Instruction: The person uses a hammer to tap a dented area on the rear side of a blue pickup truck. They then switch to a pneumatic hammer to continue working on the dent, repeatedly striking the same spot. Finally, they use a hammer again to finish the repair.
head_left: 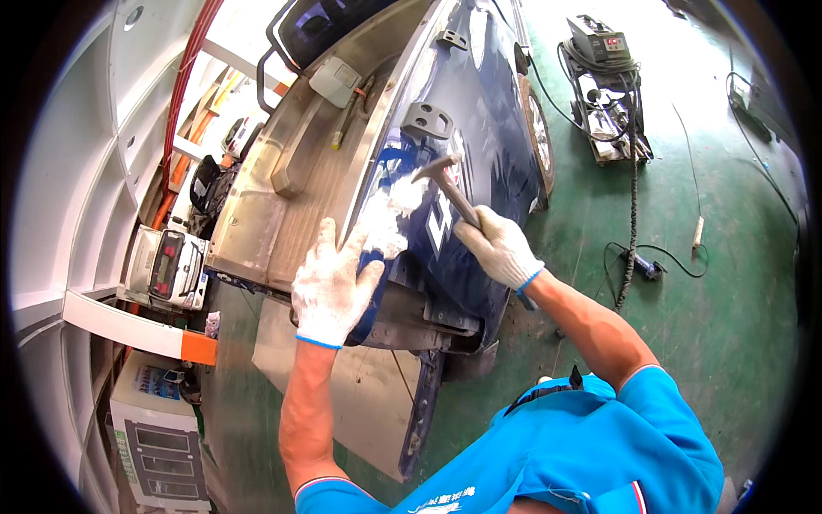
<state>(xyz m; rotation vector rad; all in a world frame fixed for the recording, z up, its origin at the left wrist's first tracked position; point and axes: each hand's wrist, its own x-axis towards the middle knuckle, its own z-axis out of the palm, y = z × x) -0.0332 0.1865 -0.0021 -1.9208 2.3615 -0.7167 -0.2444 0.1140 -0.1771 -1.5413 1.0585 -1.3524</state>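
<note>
My right hand, in a white knit glove with a blue cuff, grips the handle of a body hammer. The hammer's head is over the dark blue side panel of a pickup truck; whether it touches the metal I cannot tell. My left hand, gloved the same way, rests with fingers spread at the rear corner of the truck bed. Between my hands lies a patch of bare, whitish metal where the blue paint is gone. A grey bracket with holes sits on the panel beyond the hammer.
Inside the truck bed are a white plastic jug and a wooden block. The lowered tailgate is in front of me. To the right stand a machine on a cart with hanging cables and a power tool on the green floor.
</note>
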